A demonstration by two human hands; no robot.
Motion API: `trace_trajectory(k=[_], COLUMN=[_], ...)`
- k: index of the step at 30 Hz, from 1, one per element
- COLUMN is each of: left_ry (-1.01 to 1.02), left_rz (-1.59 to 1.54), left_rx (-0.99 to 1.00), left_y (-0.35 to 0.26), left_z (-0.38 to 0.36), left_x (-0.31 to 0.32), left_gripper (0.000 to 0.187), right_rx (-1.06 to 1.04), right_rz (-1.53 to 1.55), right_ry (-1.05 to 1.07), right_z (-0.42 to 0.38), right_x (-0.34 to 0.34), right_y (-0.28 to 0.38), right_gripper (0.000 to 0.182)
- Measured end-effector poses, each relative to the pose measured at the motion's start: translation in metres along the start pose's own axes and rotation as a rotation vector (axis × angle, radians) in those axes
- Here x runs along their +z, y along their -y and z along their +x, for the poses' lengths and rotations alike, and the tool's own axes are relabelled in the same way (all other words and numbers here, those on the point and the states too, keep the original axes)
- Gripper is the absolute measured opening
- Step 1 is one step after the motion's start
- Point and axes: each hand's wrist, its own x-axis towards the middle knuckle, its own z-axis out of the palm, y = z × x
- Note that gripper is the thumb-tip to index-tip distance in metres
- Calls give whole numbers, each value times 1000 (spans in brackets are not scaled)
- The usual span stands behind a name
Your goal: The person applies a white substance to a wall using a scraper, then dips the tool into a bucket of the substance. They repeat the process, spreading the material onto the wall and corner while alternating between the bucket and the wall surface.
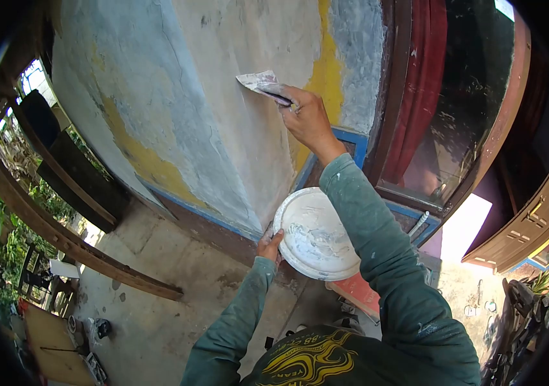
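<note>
My right hand (308,122) is closed round the handle of a putty knife (260,82), whose whitish blade lies at the patchy wall (223,116). Lower down, my left hand (270,247) grips the left rim of a round white basin (310,235), thumb over the edge. White paste is smeared across the inside of the basin, and my right sleeve hides part of its right side. Grey-white filler covers much of the wall, with yellow paint showing in places.
A window with a red curtain (418,83) stands to the right. A curved wooden beam (68,238) crosses the left side. Below the basin is a red surface (359,294). Objects lie on the concrete floor (158,283) at lower left.
</note>
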Motion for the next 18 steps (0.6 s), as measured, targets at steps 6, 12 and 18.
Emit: trace_trajectory(k=[6,12,18], left_ry=[-15,-133,-94], left_rz=[224,119,161], left_rx=[-50,-62,-41], left_y=[10,13,36], left_z=[4,-5,19], left_x=[-26,-6,-28], left_gripper=[33,32,30], right_rx=[122,270,326], right_rz=[80,43,121], right_ry=[-73,151,-107], right_z=[-93,-165,-57], right_x=[38,23,-10], right_y=[-20,-36,-21], right_gripper=[35,34,35])
